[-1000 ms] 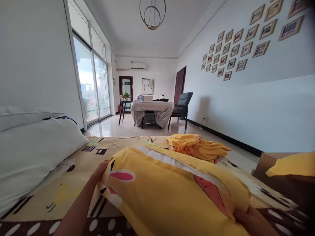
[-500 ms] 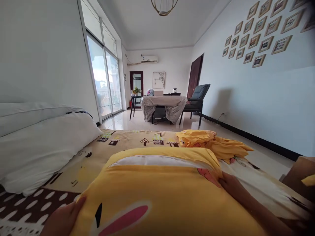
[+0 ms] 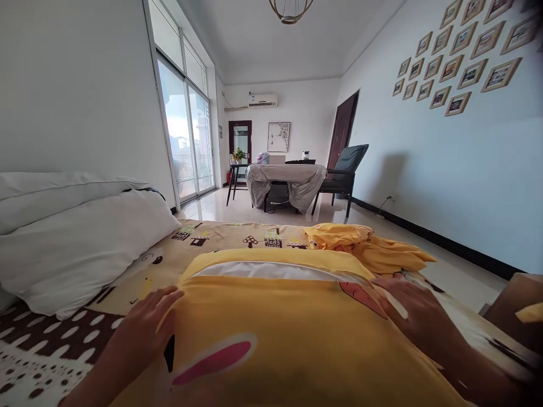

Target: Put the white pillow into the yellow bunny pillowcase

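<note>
A yellow pillow (image 3: 288,333) lies in front of me, its case printed with a pink-and-white ear shape and an orange patch. Near its far edge the case has a long slit, through which the white pillow inside (image 3: 263,269) shows. My left hand (image 3: 155,314) rests on the pillow's left edge below the far corner, fingers stretched out. On the opposite side, my right hand (image 3: 409,302) touches the edge by the right end of the slit, its thumb and fingers apart. The undersides of both hands are hidden.
A patterned bed sheet (image 3: 220,233) lies underneath. White pillows (image 3: 85,243) are stacked at left, and crumpled yellow fabric (image 3: 382,249) lies beyond the right corner. A brown box (image 3: 509,305) stands at right. Farther off are a covered table (image 3: 288,175) and a black chair (image 3: 345,169).
My left hand has moved up along the pillow's left edge to near the far corner. My right hand has shifted slightly up and its fingers have loosened from the edge.
</note>
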{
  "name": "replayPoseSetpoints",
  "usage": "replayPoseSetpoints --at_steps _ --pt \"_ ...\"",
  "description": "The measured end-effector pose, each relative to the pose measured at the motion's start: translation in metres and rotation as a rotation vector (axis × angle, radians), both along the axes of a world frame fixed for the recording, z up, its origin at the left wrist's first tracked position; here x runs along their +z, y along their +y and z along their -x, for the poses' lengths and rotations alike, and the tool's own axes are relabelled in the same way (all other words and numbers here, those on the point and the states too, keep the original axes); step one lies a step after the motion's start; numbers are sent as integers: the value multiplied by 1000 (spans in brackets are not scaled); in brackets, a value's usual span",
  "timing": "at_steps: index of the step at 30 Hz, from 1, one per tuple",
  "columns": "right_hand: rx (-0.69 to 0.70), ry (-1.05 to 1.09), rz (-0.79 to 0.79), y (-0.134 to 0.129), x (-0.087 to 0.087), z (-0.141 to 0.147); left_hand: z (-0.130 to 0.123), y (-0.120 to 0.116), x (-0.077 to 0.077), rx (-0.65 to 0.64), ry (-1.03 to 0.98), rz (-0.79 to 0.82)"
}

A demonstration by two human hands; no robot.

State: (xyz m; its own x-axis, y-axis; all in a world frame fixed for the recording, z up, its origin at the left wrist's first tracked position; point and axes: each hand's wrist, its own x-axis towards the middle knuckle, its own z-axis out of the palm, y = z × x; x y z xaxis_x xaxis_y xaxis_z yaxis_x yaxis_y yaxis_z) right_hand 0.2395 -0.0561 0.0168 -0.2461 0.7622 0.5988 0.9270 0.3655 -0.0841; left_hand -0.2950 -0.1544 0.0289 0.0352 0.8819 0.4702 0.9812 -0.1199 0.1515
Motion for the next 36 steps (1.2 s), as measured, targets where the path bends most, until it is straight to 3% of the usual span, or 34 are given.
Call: replayPoseSetpoints --at_steps 2,4,6,9,14,17,20,23,27,33,36 --pt "209 -49 66 -8 22 39 -25 19 20 -167 -1 59" --pt "349 -92 140 -10 36 76 -48 39 33 -232 -35 128" --pt "408 -101 237 -7 42 106 -62 56 37 -270 -98 222" --pt "366 -10 372 3 36 125 -62 69 29 -304 -152 322" --pt "255 50 439 11 12 102 -37 62 13 -345 -216 334" --pt "238 -18 372 7 8 84 -29 57 11 -376 -250 319" --pt "243 -118 235 6 22 75 -28 63 19 -359 -216 288" --pt "237 -163 159 9 49 75 -27 74 34 -275 -151 255" --pt "189 -165 172 3 74 82 -27 81 44 -177 -117 236" --pt "361 -205 414 -13 75 86 -28 73 44 -187 -76 267" --pt "251 -135 364 -7 76 92 -31 79 48 -45 -17 321"
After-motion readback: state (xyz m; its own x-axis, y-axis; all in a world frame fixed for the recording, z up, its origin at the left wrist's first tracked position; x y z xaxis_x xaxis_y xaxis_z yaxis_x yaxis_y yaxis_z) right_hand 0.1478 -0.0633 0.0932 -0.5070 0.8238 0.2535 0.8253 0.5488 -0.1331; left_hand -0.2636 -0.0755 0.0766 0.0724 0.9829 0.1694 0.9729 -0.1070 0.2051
